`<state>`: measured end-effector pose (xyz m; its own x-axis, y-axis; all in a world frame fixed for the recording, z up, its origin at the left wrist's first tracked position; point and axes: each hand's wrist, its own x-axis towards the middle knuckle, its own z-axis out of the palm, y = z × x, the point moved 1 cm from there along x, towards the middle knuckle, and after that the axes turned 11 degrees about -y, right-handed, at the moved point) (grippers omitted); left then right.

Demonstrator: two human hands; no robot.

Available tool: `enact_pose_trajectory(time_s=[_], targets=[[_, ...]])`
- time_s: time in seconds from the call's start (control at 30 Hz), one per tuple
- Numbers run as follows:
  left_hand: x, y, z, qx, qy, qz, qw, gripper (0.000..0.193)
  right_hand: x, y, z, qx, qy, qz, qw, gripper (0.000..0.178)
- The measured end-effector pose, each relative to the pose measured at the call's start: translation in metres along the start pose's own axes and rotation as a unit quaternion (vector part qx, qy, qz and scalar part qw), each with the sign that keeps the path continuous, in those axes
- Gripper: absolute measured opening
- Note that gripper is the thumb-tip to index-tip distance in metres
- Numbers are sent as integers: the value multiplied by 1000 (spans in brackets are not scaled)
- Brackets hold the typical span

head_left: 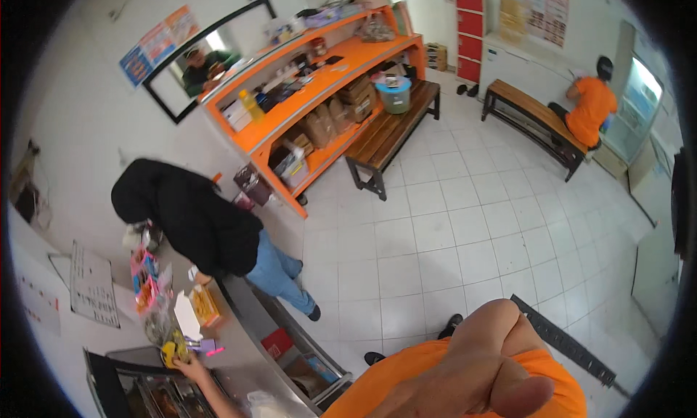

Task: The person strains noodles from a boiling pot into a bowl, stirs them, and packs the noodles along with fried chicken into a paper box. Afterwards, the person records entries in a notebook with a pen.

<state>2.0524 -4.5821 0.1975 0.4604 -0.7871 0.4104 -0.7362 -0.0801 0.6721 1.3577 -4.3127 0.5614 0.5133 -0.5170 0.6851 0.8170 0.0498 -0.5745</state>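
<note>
Over the steel counter (243,313) at lower left reaches my left hand (192,369). Its fingers are closed on a small yellow item (174,349) whose kind I cannot make out. Just beyond lie a small purple box (205,345) and a pink pen-like stick (215,352). An open takeaway box (205,307) with an orange side and a raised white lid stands farther along. Close to the camera, my right arm is bent and my right hand (465,389) is raised; most of its fingers fall outside the picture.
A person in black (192,215) stands at the counter's far end. Below my left hand is a dark-framed case (152,392). Orange shelving (319,91) and wooden benches (396,128) stand farther off. Another person in orange (589,109) sits by a fridge (635,120).
</note>
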Motion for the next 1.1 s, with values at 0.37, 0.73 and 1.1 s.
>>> enact_pose_trajectory(time_s=[0.37, 0.73, 1.1], targets=[[-506, 197, 354, 182, -709, -104, 673, 109, -182, -135, 36, -70, -69, -202, 974, 141], [-614, 447, 504, 212, -801, 157, 538, 73, -330, -276, -41, -83, -75, -321, 941, 123], [-659, 753, 781, 176, -807, 334, 455, 58, -868, -208, -315, -248, 553, 603, 519, 93]])
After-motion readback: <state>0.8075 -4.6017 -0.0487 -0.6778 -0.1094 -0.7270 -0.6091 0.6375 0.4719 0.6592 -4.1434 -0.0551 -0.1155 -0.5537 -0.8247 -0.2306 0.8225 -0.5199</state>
